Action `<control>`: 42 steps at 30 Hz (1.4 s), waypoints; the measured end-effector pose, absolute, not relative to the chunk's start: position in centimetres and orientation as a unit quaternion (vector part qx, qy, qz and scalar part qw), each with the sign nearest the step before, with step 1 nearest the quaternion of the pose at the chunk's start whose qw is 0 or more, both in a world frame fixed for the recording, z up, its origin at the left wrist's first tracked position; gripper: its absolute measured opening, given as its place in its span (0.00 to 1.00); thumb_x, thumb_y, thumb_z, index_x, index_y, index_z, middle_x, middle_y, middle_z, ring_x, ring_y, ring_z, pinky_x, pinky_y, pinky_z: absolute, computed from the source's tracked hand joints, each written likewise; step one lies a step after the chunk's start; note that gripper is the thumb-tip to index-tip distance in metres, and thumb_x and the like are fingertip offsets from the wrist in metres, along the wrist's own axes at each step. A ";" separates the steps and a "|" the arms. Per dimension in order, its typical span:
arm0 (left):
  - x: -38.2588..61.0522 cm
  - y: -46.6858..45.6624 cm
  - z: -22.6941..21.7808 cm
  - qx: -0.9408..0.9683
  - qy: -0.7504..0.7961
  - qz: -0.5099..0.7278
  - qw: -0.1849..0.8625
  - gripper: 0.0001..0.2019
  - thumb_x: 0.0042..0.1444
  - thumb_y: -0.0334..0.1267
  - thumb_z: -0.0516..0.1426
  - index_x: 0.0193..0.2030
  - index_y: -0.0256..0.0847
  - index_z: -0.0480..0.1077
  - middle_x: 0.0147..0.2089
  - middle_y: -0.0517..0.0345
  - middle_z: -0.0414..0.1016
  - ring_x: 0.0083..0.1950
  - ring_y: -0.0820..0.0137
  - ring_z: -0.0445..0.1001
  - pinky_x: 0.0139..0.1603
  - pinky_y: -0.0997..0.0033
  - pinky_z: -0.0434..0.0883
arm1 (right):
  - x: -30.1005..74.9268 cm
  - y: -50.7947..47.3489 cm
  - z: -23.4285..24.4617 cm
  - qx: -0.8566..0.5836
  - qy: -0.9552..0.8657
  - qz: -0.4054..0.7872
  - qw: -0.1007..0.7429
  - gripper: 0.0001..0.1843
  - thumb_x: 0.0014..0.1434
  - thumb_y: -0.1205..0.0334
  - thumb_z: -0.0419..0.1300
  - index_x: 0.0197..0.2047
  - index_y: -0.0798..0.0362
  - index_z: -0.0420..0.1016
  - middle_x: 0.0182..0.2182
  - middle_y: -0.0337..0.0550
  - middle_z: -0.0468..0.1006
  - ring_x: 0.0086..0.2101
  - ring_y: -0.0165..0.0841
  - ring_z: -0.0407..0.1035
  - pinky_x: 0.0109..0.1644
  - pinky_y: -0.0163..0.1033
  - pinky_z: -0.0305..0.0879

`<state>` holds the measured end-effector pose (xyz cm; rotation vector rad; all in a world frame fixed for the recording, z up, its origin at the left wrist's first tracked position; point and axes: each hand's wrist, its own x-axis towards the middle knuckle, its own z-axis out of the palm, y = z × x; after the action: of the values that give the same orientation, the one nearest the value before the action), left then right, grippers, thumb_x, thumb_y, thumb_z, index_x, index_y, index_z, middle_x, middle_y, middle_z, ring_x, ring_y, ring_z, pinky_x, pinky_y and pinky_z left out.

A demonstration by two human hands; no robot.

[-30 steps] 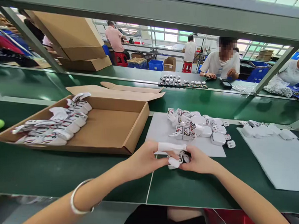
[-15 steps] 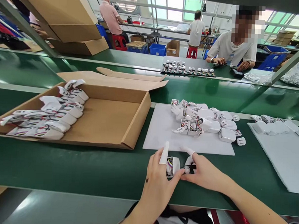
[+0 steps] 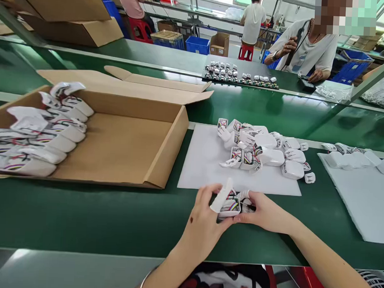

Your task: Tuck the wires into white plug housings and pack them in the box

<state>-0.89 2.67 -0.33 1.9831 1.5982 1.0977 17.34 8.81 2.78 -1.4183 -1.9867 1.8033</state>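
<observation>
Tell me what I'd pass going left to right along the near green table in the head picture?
Cardboard box → left hand → small white part held between both hands → right hand → white foam sheet at the far right.

Lower left of the frame, the green belt [image 3: 80,215] is free; cardboard box [image 3: 122,145] blocks upper left, white housings [image 3: 261,151] block ahead.

A single head-worn camera looks forward and down, close over the green bench [image 3: 80,215], workshop beyond.
</observation>
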 end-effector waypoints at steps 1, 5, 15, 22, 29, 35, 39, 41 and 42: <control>-1.2 2.3 -0.5 0.693 0.564 0.404 0.195 0.37 0.48 0.32 0.65 0.63 0.51 0.55 0.49 0.54 0.68 0.49 0.62 0.71 0.46 0.64 0.74 | 17.5 8.7 2.9 -0.463 -0.653 0.598 0.051 0.23 0.49 0.51 0.67 0.43 0.56 0.70 0.33 0.39 0.72 0.32 0.31 0.64 0.33 0.34 0.60; -1.6 1.4 -1.0 0.669 0.546 0.452 0.223 0.26 0.51 0.35 0.64 0.56 0.48 0.62 0.43 0.59 0.70 0.41 0.68 0.74 0.41 0.72 0.74 | 18.2 8.4 3.6 -0.447 -0.661 0.597 0.080 0.13 0.54 0.57 0.63 0.40 0.56 0.70 0.30 0.38 0.70 0.29 0.28 0.61 0.31 0.32 0.59; -0.4 0.9 -1.3 0.666 0.556 0.465 0.177 0.18 0.57 0.34 0.58 0.54 0.45 0.64 0.44 0.56 0.69 0.38 0.71 0.72 0.34 0.76 0.74 | 15.2 5.8 3.8 -0.486 -0.637 0.562 0.205 0.11 0.51 0.61 0.65 0.38 0.53 0.71 0.30 0.38 0.73 0.29 0.28 0.64 0.31 0.32 0.61; -0.1 0.9 -0.8 0.631 0.577 0.483 0.186 0.11 0.51 0.34 0.64 0.39 0.41 0.67 0.35 0.61 0.67 0.32 0.74 0.70 0.30 0.77 0.70 | 15.8 6.6 2.7 -0.463 -0.582 0.632 0.216 0.07 0.55 0.62 0.61 0.31 0.54 0.67 0.21 0.31 0.61 0.23 0.24 0.52 0.25 0.30 0.51; -0.2 0.6 -1.0 0.640 0.578 0.475 0.175 0.12 0.50 0.31 0.63 0.40 0.41 0.67 0.36 0.60 0.67 0.34 0.73 0.71 0.32 0.76 0.70 | 15.6 6.7 2.5 -0.465 -0.552 0.664 0.196 0.15 0.51 0.55 0.67 0.31 0.54 0.66 0.22 0.31 0.61 0.23 0.24 0.53 0.25 0.31 0.51; -0.4 0.6 -1.0 0.658 0.562 0.471 0.170 0.13 0.50 0.30 0.63 0.41 0.41 0.66 0.36 0.60 0.67 0.37 0.72 0.72 0.37 0.73 0.73 | 15.5 7.1 2.1 -0.477 -0.556 0.650 0.202 0.19 0.47 0.54 0.70 0.26 0.54 0.63 0.20 0.30 0.59 0.23 0.24 0.51 0.25 0.31 0.50; -1.4 0.3 -1.4 0.669 0.535 0.463 0.228 0.15 0.52 0.30 0.62 0.46 0.43 0.67 0.40 0.56 0.71 0.42 0.67 0.74 0.40 0.69 0.75 | 15.7 7.8 1.8 -0.448 -0.553 0.671 0.208 0.18 0.49 0.54 0.68 0.27 0.54 0.63 0.19 0.29 0.56 0.22 0.23 0.50 0.25 0.31 0.49; -2.1 0.0 -1.6 0.672 0.522 0.457 0.260 0.16 0.53 0.30 0.61 0.48 0.43 0.67 0.43 0.54 0.72 0.45 0.66 0.74 0.41 0.69 0.76 | 15.8 7.9 1.7 -0.429 -0.548 0.690 0.200 0.16 0.52 0.53 0.66 0.29 0.54 0.65 0.20 0.29 0.57 0.22 0.24 0.51 0.25 0.31 0.50; -2.3 0.0 -1.6 0.672 0.518 0.453 0.272 0.17 0.53 0.29 0.60 0.49 0.43 0.67 0.45 0.53 0.72 0.46 0.65 0.74 0.42 0.68 0.76 | 15.9 8.0 1.7 -0.420 -0.547 0.697 0.197 0.16 0.53 0.53 0.66 0.30 0.55 0.65 0.20 0.30 0.57 0.23 0.24 0.52 0.25 0.31 0.51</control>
<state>-2.33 0.00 -1.63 1.8101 1.3945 1.2198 15.85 7.97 1.67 -1.1763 -1.5313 1.9521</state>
